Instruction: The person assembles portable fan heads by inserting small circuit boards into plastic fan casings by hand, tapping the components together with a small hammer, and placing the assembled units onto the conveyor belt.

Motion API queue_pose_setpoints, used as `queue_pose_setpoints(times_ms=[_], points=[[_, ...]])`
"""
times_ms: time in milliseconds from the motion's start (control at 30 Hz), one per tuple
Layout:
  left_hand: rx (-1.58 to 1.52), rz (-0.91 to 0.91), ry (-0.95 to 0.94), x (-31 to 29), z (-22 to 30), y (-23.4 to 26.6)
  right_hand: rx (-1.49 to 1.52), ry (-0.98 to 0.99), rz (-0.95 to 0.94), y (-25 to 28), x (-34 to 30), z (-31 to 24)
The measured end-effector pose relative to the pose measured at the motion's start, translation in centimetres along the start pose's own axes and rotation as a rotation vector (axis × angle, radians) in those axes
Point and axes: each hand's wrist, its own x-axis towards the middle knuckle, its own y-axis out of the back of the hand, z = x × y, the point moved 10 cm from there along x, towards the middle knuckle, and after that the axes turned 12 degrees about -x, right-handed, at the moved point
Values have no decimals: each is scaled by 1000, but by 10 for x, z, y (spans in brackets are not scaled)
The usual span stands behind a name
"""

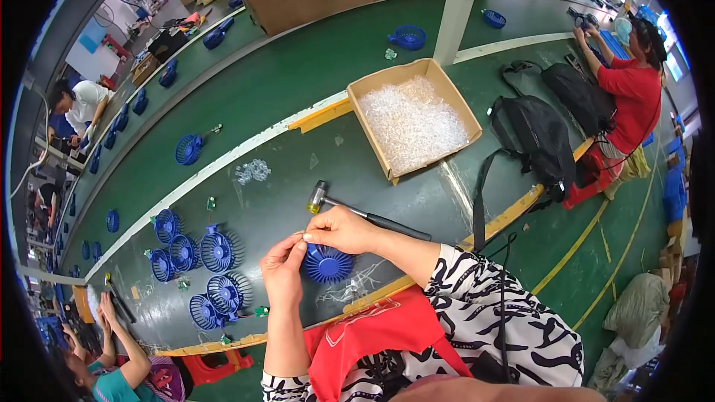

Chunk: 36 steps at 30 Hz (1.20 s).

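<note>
Both my hands meet over the near edge of the bench, just above a round blue fan housing [329,266] with radial slats. My left hand [283,272] is closed, thumb and fingers pinched together. The fingertips of my right hand [341,228] press against those of the left. Anything between them is too small to make out. Right behind my right hand lies a hammer [318,196] with a black handle, partly hidden by my wrist. To the left sit several more blue fan housings [217,251], some with small green circuit boards [261,311] beside them.
A cardboard box [387,167] of clear plastic bits stands at the back. Small clear pieces [253,171] lie in a pile. Beyond a white rail, a green conveyor [298,67] carries blue parts. Black bags [532,134] lie at right. Co-workers sit on both sides.
</note>
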Motion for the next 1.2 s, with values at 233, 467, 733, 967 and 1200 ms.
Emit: queue_pose_setpoints(times_ms=[233, 467, 733, 967, 1200], points=[[-70, 17, 118, 1, -17, 13, -37, 41, 104, 4, -2, -8], [-141, 41, 135, 4, -25, 25, -186, 186, 144, 6, -2, -21], [-200, 62, 206, 12, -37, 29, -240, 175, 137, 5, 0, -16], [-199, 36, 269, 10, -40, 26, -199, 102, 72, 0, 2, -15], [98, -3, 178, 17, -28, 17, -254, 160, 74, 5, 1, -14]])
